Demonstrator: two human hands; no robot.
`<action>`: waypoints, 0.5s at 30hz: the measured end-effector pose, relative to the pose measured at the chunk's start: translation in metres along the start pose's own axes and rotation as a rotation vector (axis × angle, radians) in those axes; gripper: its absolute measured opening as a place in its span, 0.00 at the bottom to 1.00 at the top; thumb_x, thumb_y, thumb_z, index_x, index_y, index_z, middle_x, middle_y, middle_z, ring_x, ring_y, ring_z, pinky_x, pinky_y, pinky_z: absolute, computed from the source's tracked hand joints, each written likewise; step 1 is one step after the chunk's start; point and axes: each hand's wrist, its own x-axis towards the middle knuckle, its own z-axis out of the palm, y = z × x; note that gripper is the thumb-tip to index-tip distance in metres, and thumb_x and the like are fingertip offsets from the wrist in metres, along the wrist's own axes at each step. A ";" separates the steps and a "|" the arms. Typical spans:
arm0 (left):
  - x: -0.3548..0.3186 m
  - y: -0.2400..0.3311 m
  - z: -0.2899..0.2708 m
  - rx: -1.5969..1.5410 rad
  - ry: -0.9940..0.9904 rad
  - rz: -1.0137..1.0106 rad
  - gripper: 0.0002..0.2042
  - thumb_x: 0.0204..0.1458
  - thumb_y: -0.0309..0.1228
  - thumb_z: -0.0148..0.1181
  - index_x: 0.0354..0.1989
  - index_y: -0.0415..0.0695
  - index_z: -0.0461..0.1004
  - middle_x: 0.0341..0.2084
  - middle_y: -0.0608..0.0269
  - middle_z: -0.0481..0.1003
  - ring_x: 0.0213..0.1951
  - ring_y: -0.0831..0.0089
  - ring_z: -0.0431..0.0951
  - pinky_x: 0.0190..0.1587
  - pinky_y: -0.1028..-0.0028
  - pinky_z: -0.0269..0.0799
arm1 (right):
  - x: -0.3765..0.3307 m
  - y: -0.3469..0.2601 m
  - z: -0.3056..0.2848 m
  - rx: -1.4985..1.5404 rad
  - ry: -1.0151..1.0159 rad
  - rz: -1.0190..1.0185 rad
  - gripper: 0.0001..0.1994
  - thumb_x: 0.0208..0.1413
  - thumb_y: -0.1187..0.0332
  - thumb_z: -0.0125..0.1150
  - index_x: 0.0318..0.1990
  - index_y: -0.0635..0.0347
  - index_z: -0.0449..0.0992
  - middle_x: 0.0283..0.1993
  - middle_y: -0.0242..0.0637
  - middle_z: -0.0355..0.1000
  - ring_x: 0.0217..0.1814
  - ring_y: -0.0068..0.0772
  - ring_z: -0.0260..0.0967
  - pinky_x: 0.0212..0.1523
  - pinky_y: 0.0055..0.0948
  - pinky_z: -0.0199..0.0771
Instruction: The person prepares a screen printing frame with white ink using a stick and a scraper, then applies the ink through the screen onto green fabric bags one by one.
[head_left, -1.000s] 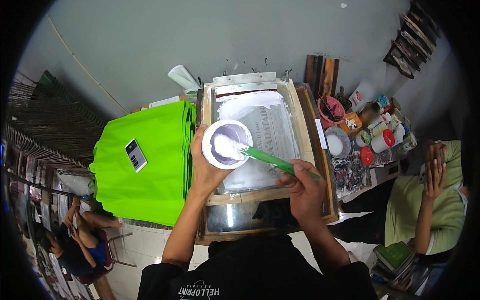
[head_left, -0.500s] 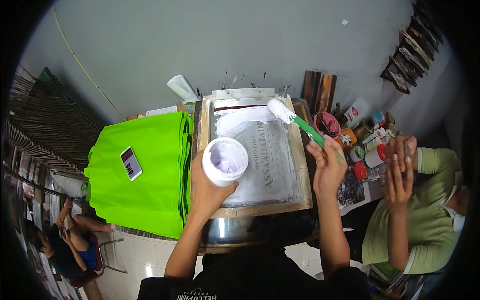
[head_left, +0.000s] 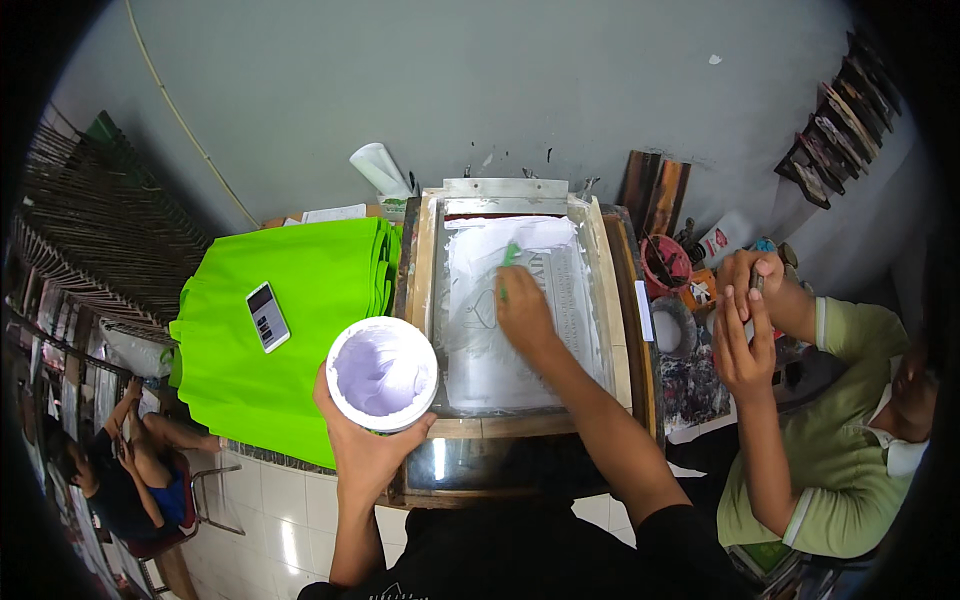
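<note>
My left hand [head_left: 365, 450] is wrapped round a white tub [head_left: 384, 424] at the near left of the screen frame. Pale lilac ink [head_left: 372, 372] coats its inside. Over the upper part of the screen, my right hand [head_left: 522, 305] grips a green-handled tool [head_left: 511, 252]. The tool's working end is down at the ink and cannot be made out. A wooden-rimmed printing screen [head_left: 618, 375] lies before me, with dark lettering and shapes in its mesh. Thick pale ink [head_left: 545, 233] spreads along the far end of the mesh.
On the left lies a stack of lime-green fabric bags [head_left: 215, 340] with a white phone [head_left: 268, 317] on top. A co-worker's hands [head_left: 745, 330] hold a small dark object at the right. Behind them are a pink bucket [head_left: 667, 263] and several containers. Another person [head_left: 130, 480] sits far left.
My right hand has brought the green-handled tool leftward and down onto the screen; its ink-laden end was raised before. My left hand has moved the tub left and nearer, off the mesh.
</note>
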 end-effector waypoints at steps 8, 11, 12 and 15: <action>0.005 0.005 -0.001 0.030 0.012 0.027 0.58 0.31 0.29 0.82 0.70 0.33 0.45 0.61 0.43 0.62 0.63 0.56 0.68 0.64 0.61 0.66 | -0.006 -0.025 0.019 -0.169 -0.400 -0.455 0.10 0.47 0.78 0.59 0.39 0.64 0.72 0.40 0.44 0.70 0.47 0.48 0.70 0.48 0.38 0.77; 0.009 0.005 0.003 0.017 -0.005 0.020 0.57 0.31 0.28 0.82 0.69 0.32 0.47 0.61 0.43 0.63 0.62 0.56 0.69 0.64 0.61 0.66 | -0.010 -0.023 -0.008 -0.127 -0.531 -0.481 0.10 0.46 0.80 0.59 0.39 0.64 0.73 0.40 0.44 0.70 0.46 0.47 0.70 0.46 0.40 0.77; 0.011 0.002 0.002 0.018 -0.002 0.018 0.56 0.31 0.28 0.82 0.69 0.32 0.47 0.60 0.43 0.63 0.62 0.56 0.69 0.64 0.62 0.66 | -0.007 -0.030 -0.023 -0.093 -0.581 -0.468 0.10 0.47 0.80 0.60 0.40 0.64 0.74 0.40 0.44 0.71 0.46 0.48 0.71 0.46 0.40 0.78; 0.017 0.006 0.009 0.031 -0.033 0.013 0.54 0.32 0.27 0.80 0.69 0.33 0.50 0.60 0.44 0.64 0.62 0.55 0.69 0.65 0.62 0.65 | -0.004 -0.038 -0.079 0.024 -0.387 -0.392 0.10 0.51 0.80 0.61 0.41 0.66 0.76 0.42 0.46 0.75 0.47 0.47 0.75 0.47 0.37 0.79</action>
